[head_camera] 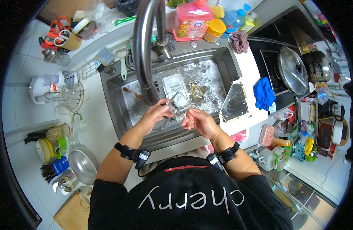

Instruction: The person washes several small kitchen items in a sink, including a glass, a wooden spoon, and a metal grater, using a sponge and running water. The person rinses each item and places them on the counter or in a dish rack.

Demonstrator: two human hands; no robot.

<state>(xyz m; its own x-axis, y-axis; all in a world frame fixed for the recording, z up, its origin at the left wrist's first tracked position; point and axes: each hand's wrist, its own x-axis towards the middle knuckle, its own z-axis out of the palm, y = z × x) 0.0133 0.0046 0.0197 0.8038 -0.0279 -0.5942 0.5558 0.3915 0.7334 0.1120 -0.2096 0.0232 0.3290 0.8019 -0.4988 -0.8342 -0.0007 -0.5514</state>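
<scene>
My left hand (155, 116) and my right hand (201, 122) hold a small clear glass vessel (174, 108) between them, low over the front of the grey sink (114, 105). The fingertips of both hands are on the vessel. Behind it in the foamy water lie a pale rectangular object (172, 82) and a yellowish transparent item (196, 92), its kind unclear. A brown-handled utensil (131, 92) rests at the sink's left side. Just above my left hand ends the spout of the metal faucet (147, 57); whether water runs from it I cannot tell.
A clear panel with a pale frame (235, 102) leans over the sink's right rim. A pink detergent jug (192, 21) and a yellow-lidded jar (214, 30) stand behind. Right are a blue cloth (264, 93) and a lidded pan (292, 70); left, a metal bowl (83, 165).
</scene>
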